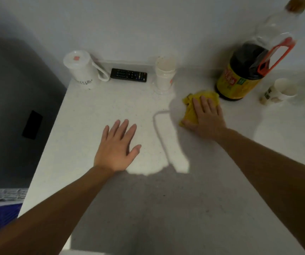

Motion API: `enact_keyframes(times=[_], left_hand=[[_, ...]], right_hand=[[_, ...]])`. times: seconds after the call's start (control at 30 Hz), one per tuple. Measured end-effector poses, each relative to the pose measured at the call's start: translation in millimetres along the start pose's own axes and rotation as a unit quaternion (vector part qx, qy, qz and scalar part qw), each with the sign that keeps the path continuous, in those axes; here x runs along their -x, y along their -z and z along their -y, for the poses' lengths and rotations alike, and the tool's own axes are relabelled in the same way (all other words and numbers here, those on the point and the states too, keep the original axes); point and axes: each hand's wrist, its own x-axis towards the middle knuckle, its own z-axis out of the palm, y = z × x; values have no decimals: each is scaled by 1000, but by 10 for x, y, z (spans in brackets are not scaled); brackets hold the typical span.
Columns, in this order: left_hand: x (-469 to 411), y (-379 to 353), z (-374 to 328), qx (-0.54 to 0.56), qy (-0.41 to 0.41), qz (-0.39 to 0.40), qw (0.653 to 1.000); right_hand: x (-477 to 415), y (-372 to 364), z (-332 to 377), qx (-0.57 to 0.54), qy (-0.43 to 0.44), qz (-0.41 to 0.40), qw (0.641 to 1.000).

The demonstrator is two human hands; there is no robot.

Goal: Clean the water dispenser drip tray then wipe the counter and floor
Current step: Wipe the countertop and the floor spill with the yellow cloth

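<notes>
A white speckled counter fills the view. On it lies a crumpled yellow cloth, just left of a large dark bottle. My right hand presses flat on the cloth, fingers spread over it and pointing toward the wall. My left hand rests palm down on the bare counter to the left, fingers apart, holding nothing. The drip tray and the water dispenser are not in view.
Along the wall stand a white kettle, a black remote, a white lidded cup, a large dark sauce bottle with a red handle and a paper cup. The counter's left edge drops to a dark floor.
</notes>
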Motion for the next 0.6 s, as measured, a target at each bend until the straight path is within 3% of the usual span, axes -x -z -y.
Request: enact_keyframes(times=[0.17, 0.3, 0.37, 0.47, 0.6], left_hand=[[-18, -25, -6, 9, -10, -9, 1000], [10, 20, -59, 11, -10, -11, 1000], [16, 42, -68, -1, -10, -3, 1000], [20, 84, -54, -29, -38, 39, 998], [177, 124, -143, -55, -151, 101, 982]], right_hand=[[-81, 123, 193, 19, 11, 12, 1000], [1081, -105, 568, 18, 131, -18, 991], [1787, -295, 689, -18, 145, -17, 989], [2661, -498, 479, -17, 76, -10, 997], [3388, -513, -414, 0, -92, 17, 996]])
